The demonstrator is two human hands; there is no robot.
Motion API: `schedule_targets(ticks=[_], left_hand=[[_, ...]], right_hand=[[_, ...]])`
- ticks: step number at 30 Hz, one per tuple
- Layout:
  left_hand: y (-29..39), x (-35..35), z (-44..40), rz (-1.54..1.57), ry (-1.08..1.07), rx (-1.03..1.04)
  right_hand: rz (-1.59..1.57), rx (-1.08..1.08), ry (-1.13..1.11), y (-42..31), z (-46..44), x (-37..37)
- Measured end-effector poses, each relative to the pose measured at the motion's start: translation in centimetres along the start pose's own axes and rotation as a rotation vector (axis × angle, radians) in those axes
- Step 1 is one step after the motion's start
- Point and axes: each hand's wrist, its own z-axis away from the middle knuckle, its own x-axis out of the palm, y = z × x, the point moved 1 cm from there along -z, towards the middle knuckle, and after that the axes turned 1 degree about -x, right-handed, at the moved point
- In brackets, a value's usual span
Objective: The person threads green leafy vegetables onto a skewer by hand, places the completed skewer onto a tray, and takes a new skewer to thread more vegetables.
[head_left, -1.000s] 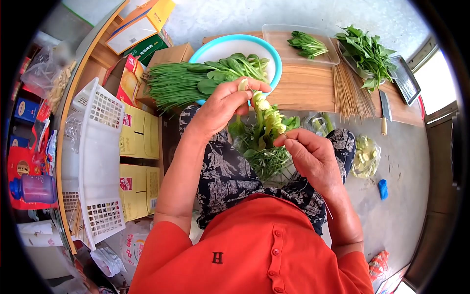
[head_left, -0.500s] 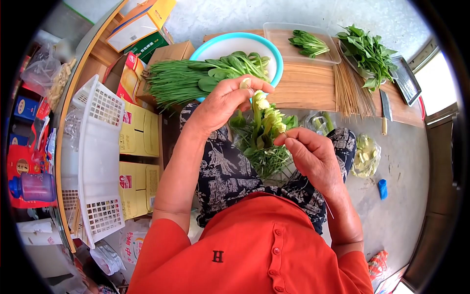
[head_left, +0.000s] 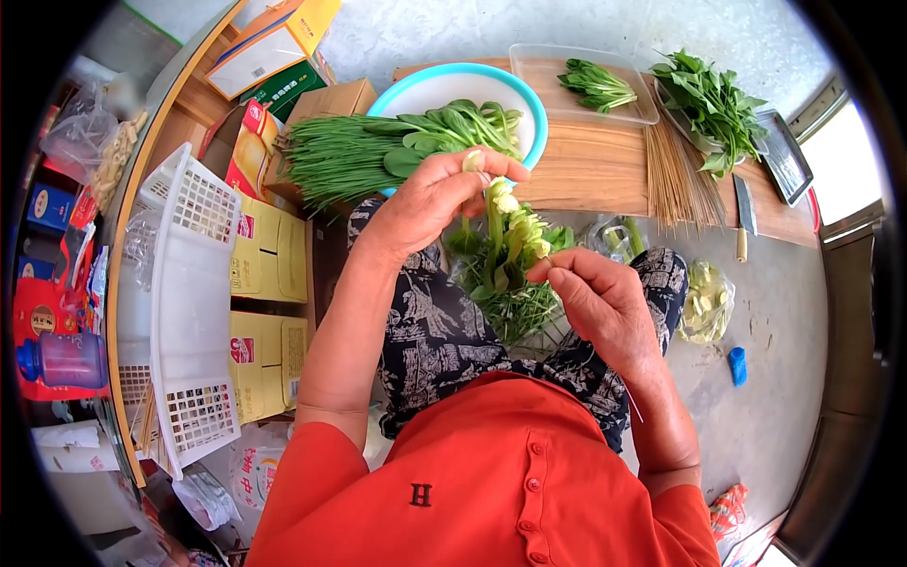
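Between my hands hangs a row of leafy greens point(head_left: 518, 227), pale stem ends up and leaves down, bunched along a thin skewer that is mostly hidden. My left hand point(head_left: 439, 194) is closed at the row's upper end, pinching a pale green stem. At the lower end, my right hand point(head_left: 597, 298) pinches the skewer between thumb and forefinger; a thin tip shows below the wrist. Under the hands, more loose greens point(head_left: 520, 307) lie between the knees. Just beyond the left hand, a white basin point(head_left: 416, 87) with a turquoise rim holds leafy greens and long chives.
On the wooden table point(head_left: 590, 170) are a clear tray point(head_left: 539, 71) with greens, a bundle of skewers point(head_left: 675, 184), a heaped leafy bunch point(head_left: 709, 104) and a knife point(head_left: 744, 210). A bag of cut pieces point(head_left: 707, 302) sits on the floor. White crates point(head_left: 194, 302) stand left.
Both hands keep nearly the same place and grip. The right hand and the greens have shifted very slightly.
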Motion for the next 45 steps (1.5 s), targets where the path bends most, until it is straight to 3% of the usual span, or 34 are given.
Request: schedule_targets(ticks=[18, 26, 33, 45], left_hand=[[-0.3, -0.7, -0.1, -0.009, -0.108, -0.013], [-0.2, 0.7, 0.0, 0.042, 0.137, 0.171], [-0.8, 2.2, -0.2, -0.134, 0.439, 0.268], [-0.7, 2.6, -0.2, -0.116, 0.503, 0.239]], right_hand=[[-0.022, -0.008, -0.001, 0.5, -0.3, 0.1], [-0.181, -0.014, 0.061, 1.0, -0.3, -0.4], [-0.200, -0.039, 0.056, 1.5, -0.3, -0.6], [-0.165, -0.034, 0.068, 1.2, -0.4, -0.4]])
